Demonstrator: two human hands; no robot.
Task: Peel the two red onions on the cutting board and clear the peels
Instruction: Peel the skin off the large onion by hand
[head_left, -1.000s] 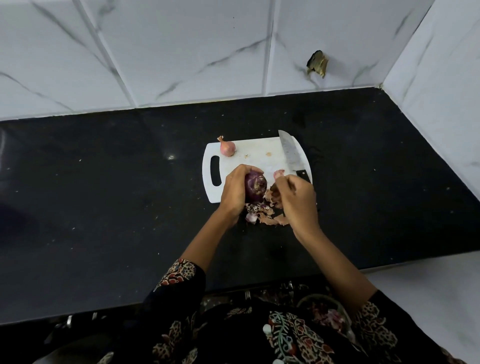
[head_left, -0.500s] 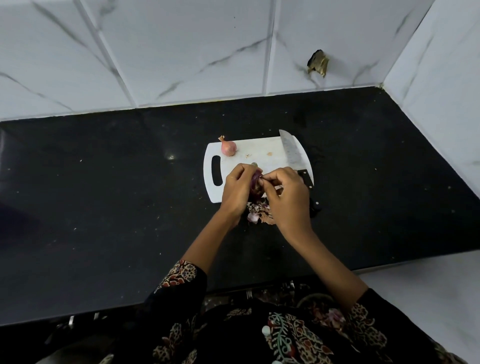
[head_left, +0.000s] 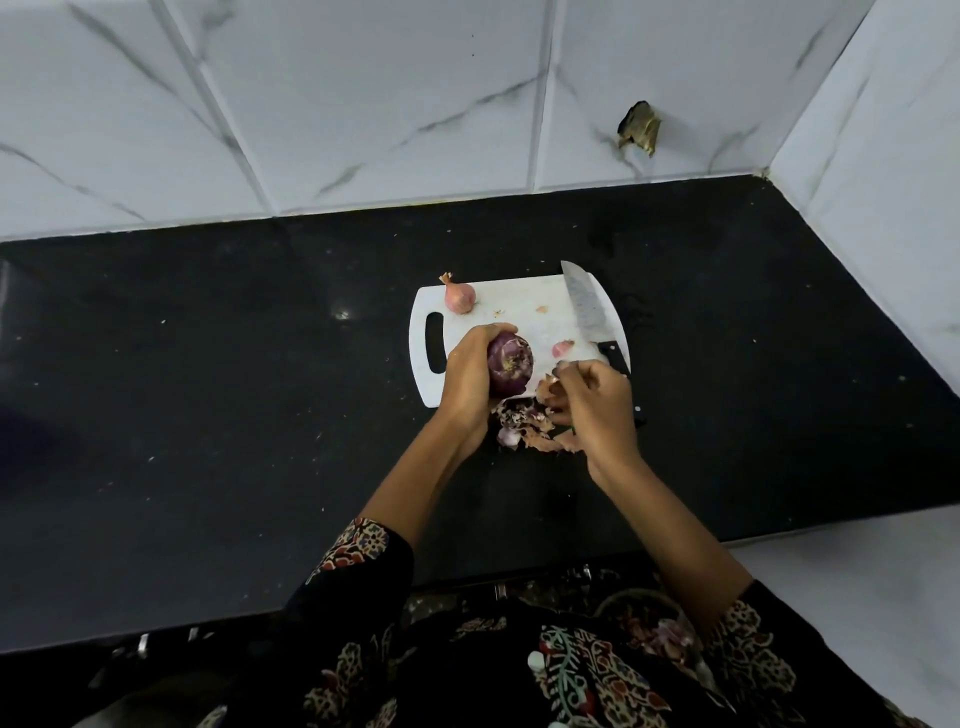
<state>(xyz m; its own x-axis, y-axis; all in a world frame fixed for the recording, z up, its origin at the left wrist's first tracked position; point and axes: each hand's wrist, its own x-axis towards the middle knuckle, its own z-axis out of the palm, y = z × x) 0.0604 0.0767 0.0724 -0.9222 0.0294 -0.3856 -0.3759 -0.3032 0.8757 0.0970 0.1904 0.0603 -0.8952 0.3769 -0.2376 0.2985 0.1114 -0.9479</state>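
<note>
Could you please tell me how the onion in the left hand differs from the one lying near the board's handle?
The held onion is dark purple and mostly peeled; the far onion is pale pink with its dry skin and tip on. The held one looks larger. It is gripped by the left hand; the other rests untouched on the cutting board.

On the surface (head_left: 208, 415) lies the board (head_left: 524, 322), an onion (head_left: 460, 297) at its far left, the knife (head_left: 589, 312) along its right, peels (head_left: 524, 423) off its near edge.

Knife (head_left: 589, 310) lying on board's right edge | black counter (head_left: 208, 415) — marble-look tiles (head_left: 363, 104) behind | tile hole (head_left: 639, 132)
</note>
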